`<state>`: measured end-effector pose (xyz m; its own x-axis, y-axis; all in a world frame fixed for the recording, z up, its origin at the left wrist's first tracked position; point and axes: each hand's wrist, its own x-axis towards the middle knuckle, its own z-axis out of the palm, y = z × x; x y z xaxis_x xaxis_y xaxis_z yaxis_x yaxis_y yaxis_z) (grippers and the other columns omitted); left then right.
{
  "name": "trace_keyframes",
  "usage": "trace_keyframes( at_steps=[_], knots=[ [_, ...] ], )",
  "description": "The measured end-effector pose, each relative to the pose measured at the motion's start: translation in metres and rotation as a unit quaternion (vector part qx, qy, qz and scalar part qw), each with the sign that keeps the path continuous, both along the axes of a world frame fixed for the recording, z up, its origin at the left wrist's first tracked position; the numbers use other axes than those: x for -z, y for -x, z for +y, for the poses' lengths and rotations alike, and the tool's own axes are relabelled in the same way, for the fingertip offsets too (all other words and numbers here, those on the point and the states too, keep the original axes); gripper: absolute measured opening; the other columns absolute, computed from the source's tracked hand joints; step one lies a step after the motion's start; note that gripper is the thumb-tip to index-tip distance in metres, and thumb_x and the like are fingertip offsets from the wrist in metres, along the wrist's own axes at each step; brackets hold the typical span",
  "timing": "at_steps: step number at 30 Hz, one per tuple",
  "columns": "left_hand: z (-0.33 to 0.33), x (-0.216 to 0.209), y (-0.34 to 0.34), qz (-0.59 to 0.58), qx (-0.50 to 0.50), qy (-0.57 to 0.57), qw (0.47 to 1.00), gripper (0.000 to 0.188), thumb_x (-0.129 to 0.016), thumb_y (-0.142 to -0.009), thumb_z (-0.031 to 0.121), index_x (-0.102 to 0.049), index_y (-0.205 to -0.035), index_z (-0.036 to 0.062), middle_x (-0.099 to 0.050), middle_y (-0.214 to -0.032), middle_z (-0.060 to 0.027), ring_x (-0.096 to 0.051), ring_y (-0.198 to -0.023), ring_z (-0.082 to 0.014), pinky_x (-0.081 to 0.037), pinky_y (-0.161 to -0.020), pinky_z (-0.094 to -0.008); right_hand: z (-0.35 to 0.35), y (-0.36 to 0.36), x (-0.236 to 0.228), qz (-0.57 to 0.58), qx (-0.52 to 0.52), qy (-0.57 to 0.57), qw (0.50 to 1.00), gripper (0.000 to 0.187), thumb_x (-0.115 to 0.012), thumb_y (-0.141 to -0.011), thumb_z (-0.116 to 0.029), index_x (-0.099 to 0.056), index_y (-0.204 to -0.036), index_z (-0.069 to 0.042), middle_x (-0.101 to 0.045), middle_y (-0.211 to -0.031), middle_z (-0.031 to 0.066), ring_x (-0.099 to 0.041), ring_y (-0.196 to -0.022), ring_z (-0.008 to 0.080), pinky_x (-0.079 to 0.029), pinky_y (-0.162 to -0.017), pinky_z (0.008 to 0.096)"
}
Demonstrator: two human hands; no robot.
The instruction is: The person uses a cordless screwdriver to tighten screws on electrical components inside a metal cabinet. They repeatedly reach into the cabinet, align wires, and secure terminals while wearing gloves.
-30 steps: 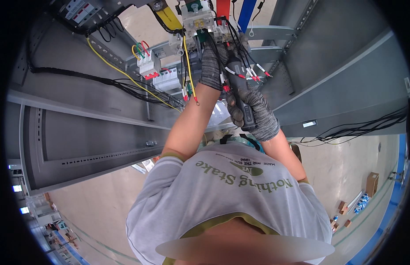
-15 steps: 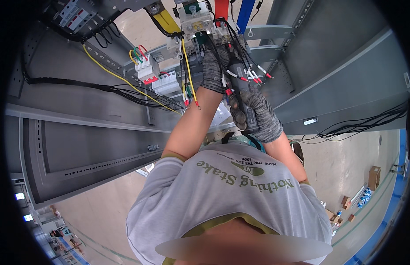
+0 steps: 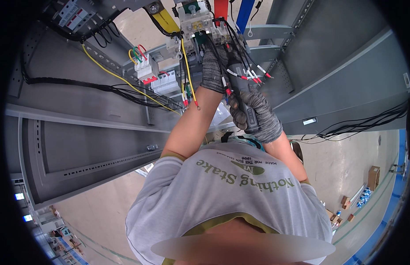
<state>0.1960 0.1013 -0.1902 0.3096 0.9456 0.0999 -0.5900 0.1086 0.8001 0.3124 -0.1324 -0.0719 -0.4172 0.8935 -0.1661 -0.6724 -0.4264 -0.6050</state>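
Note:
My right hand (image 3: 266,115), in a grey knitted glove with dark fingers, wraps round a long, stick-shaped dark grey power tool (image 3: 249,117). The far end of the tool reaches up beside my left hand (image 3: 212,73), under loose black wires with red and white ends (image 3: 253,76); its head is hidden. My left hand, gloved alike, reaches in beneath the clear-covered terminal assembly (image 3: 197,24), and its fingers cannot be seen. Just left of that wrist hangs a yellow wire (image 3: 190,73) with a ring lug. Yellow, red (image 3: 221,12) and blue (image 3: 246,15) busbars lead away at the top.
Grey metal cabinet walls surround my arms, with an open door panel (image 3: 94,154) on the left. White breakers (image 3: 146,70) and a black cable bundle (image 3: 81,81) sit at the left. More black wires (image 3: 368,123) hang at the right. Cardboard boxes (image 3: 374,177) stand on the floor.
The tool's rear end has turned slightly in my right hand. Both hands stay in nearly the same place.

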Motion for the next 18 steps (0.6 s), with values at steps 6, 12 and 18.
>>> trace_keyframes(
  at_steps=[6,12,18],
  knots=[
    [-0.001,0.008,0.002,0.036,-0.056,-0.086,0.994,0.060,-0.049,-0.092,0.049,-0.048,-0.119,-0.0041,-0.057,-0.105,-0.0192,-0.059,-0.089,-0.0324,-0.050,-0.080,-0.0454,0.001,0.000,0.000,0.015,-0.021,0.008,1.000,0.036,-0.060,-0.089,-0.024,-0.050,-0.120,-0.009,-0.059,-0.081,0.0049,-0.057,-0.054,0.0127,-0.045,-0.043,0.0243],
    [-0.021,-0.030,0.010,-0.300,0.110,0.105,0.942,0.058,-0.049,-0.092,0.049,-0.050,-0.120,-0.0019,-0.057,-0.106,-0.0185,-0.059,-0.090,-0.0324,-0.050,-0.082,-0.0450,0.002,-0.001,-0.003,0.002,-0.011,0.023,1.000,0.034,-0.059,-0.090,-0.022,-0.050,-0.120,-0.008,-0.060,-0.080,0.0059,-0.057,-0.053,0.0136,-0.045,-0.042,0.0248],
    [-0.044,-0.053,0.007,-0.418,0.175,0.200,0.869,0.061,-0.046,-0.093,0.052,-0.048,-0.124,-0.0009,-0.057,-0.111,-0.0204,-0.058,-0.094,-0.0345,-0.050,-0.084,-0.0454,0.001,-0.001,0.000,-0.004,-0.003,0.009,1.000,0.033,-0.059,-0.090,-0.020,-0.050,-0.119,-0.008,-0.061,-0.079,0.0061,-0.057,-0.052,0.0142,-0.046,-0.042,0.0246]
  ],
)
